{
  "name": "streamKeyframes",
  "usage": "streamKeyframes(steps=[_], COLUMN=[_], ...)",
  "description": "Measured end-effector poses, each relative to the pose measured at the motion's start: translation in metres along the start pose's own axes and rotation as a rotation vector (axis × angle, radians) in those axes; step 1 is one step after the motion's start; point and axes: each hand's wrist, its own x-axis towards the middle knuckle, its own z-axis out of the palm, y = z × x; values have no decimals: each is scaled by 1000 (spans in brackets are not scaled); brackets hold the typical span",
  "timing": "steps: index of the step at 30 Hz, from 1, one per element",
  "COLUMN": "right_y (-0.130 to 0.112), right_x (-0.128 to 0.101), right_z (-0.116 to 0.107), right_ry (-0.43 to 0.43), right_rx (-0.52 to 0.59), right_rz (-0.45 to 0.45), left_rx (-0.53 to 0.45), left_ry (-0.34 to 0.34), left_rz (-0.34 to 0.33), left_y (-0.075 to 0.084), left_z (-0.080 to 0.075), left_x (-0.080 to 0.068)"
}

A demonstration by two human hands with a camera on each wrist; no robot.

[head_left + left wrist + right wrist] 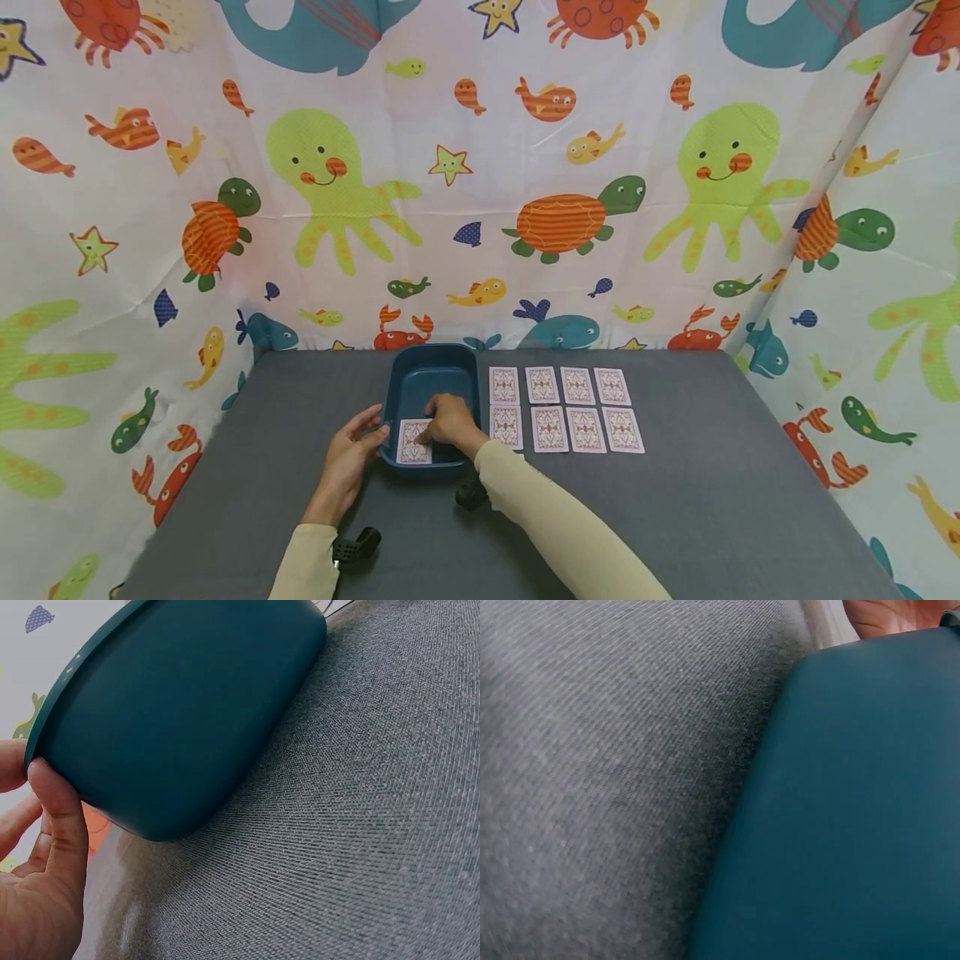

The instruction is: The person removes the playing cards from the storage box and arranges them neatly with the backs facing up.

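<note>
A dark teal tray (pixel 405 385) stands on the grey table (pixel 675 500). A patterned card stack (pixel 414 442) lies face down in the tray's near left corner. My right hand (pixel 448 421) reaches into the tray, its fingertips curled onto the card stack's right edge. My left hand (pixel 352 454) rests at the tray's near left rim, thumb on the rim; in the left wrist view the thumb (pixel 64 817) touches the tray's outer wall (pixel 180 720). The right wrist view shows only the tray's wall (pixel 840 810) and table cloth.
Several face-down cards (pixel 566 408) lie in two rows right of the tray. Two black wrist-camera mounts (pixel 356 547) sit under my forearms. A sea-creature curtain (pixel 480 167) surrounds the table on three sides.
</note>
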Motion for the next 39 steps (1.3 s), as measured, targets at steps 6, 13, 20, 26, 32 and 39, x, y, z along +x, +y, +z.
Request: streamKeyframes(steps=[6,13,20,26,32,39], right_y=[-1,-3,-3,-3,-3,-3], right_x=[-2,-5,-5,-4,-4,-5], right_z=[-1,-2,-1,0,0,-4], right_ry=[-4,-33,-83,-81,-36,45], right_rx=[-1,-35,-87,-74,20,137], right_rz=[-13,9,0,-14,-25,-54], left_rx=[2,10,6,2,-7,-1], left_ry=[-1,15,5,5,12,5], left_rz=[-2,9,5,10,14,8], left_y=[0,-2,-2,-2,-3,-3], left_z=[0,0,1,0,0,0], left_x=[0,0,-1,-1,0,1])
